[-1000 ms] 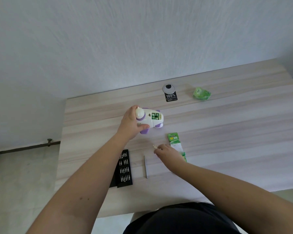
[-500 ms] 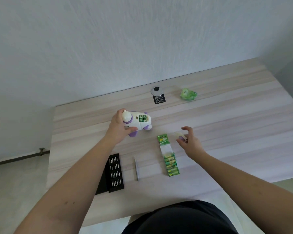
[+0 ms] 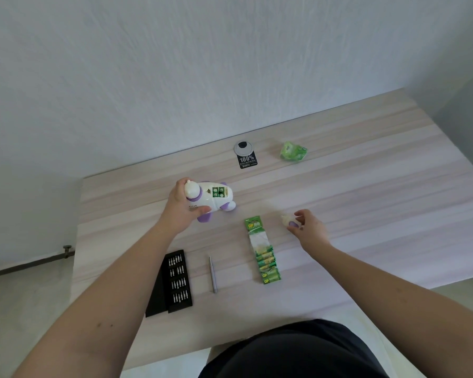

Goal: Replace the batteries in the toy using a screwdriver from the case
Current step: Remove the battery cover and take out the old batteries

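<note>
Centre frame: left hand gripping toy, green batteries showing. Right of the pack, right hand pinching small cover. Screwdriver beside case, lower centre.

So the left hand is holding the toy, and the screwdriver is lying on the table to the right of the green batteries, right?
Not quite. The left hand does hold the toy, and the screwdriver does lie on the table, but the head view shows it to the left of the green batteries, between them and the black case.
</note>
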The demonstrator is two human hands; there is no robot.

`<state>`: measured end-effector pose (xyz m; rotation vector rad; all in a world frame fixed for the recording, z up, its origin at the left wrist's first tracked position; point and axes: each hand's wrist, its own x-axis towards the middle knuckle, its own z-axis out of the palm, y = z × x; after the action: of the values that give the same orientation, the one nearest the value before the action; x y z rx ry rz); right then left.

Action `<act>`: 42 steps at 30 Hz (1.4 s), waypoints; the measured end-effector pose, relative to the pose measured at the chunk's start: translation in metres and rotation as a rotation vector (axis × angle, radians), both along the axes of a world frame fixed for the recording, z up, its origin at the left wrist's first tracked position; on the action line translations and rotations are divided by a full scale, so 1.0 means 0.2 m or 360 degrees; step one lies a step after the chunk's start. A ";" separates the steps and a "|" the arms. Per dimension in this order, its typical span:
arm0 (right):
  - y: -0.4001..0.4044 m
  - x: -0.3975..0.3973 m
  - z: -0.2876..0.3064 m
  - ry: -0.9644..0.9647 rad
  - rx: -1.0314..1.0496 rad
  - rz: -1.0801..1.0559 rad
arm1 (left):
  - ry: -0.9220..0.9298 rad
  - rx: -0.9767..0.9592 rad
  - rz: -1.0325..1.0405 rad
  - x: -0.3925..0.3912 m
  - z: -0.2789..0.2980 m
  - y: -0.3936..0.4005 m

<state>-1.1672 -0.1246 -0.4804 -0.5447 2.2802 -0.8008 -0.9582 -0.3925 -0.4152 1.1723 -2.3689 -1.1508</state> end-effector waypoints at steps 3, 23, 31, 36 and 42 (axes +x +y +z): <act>-0.01 0.00 0.00 0.0149 0.0129 0.0117 | 0.0011 0.0030 0.0005 0.00 0.00 0.00; -0.16 0.19 0.22 0.0167 -0.0240 -0.0092 | -0.0047 -0.0080 -0.0186 0.04 0.03 -0.04; -0.52 0.44 0.45 -0.0138 -0.0285 0.0021 | -0.0155 -0.0214 -0.0418 0.10 0.00 -0.12; -0.65 0.53 0.48 -0.0250 -0.0293 -0.0007 | -0.0106 -0.0075 -0.0450 0.17 -0.12 -0.15; -0.69 0.62 0.49 -0.0349 -0.0445 -0.0137 | 0.0093 0.0048 -0.0227 0.27 -0.05 -0.06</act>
<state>-1.0441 -0.2630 -0.3826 -0.4593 2.0142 -1.1735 -0.9033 -0.4035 -0.4257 0.9782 -2.4319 -1.2517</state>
